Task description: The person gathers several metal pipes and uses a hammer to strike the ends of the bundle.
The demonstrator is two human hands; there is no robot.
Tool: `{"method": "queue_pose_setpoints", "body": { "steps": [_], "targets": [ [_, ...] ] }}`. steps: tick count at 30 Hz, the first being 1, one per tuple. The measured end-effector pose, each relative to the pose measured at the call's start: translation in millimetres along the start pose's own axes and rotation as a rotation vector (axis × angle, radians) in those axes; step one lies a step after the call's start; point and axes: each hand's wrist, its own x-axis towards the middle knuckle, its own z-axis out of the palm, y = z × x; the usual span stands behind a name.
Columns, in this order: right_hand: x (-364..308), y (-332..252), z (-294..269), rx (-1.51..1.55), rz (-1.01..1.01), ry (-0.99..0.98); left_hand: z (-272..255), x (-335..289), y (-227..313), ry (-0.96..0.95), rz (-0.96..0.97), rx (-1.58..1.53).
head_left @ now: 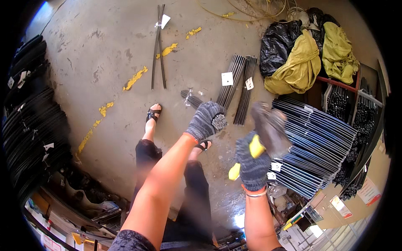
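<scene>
My left hand [206,121], in a grey knit glove, is closed around a bundle of thin dark rods [191,99]. The rod ends face me beside the thumb side, and a clear wrapping with white bits clings to the far part. To the right, my right hand [252,161], gloved alike, grips a yellow-handled tool [271,131] with a broad, dark brown head. Motion blurs that head, so its exact kind cannot be made out. It is raised apart from the rods, in front of a large stack of dark rods [314,142].
Two tagged rod bundles [231,83] lie on the concrete floor ahead, and a few crossed rods [158,54] lie farther left. Black and yellow sacks [297,62] stand at the far right. Dark stacked bundles [33,134] line the left side. My sandalled feet [153,112] are below.
</scene>
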Motion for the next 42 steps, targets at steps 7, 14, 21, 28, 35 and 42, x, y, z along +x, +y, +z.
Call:
{"method": "queue_pose_setpoints", "body": {
  "steps": [7, 14, 21, 28, 35, 42],
  "targets": [
    [13.4, -1.9, 35.9, -0.192, 0.003, -0.095, 4.2, -1.2, -4.5, 0.121, 0.059, 0.134],
    [-4.8, -12.1, 18.5, 0.192, -0.031, 0.026, 0.2, -5.6, -1.3, 0.034, 0.004, 0.036],
    [12.5, 7.6, 22.0, -0.053, -0.024, -0.084, -2.1, -2.4, -0.5, 0.121, 0.084, 0.025],
    [12.9, 19.4, 44.8, -0.130, 0.136, -0.151, 4.4, -5.9, -11.7, 0.129, 0.042, 0.052],
    [-25.0, -9.4, 2.5, 0.333, 0.032, -0.045, 1.8, -6.1, -7.4, 0.100, -0.038, -0.054],
    [12.0, -17.7, 25.0, -0.026, 0.042, -0.261, 6.1, -4.8, -13.3, 0.062, -0.027, 0.010]
  ]
}}
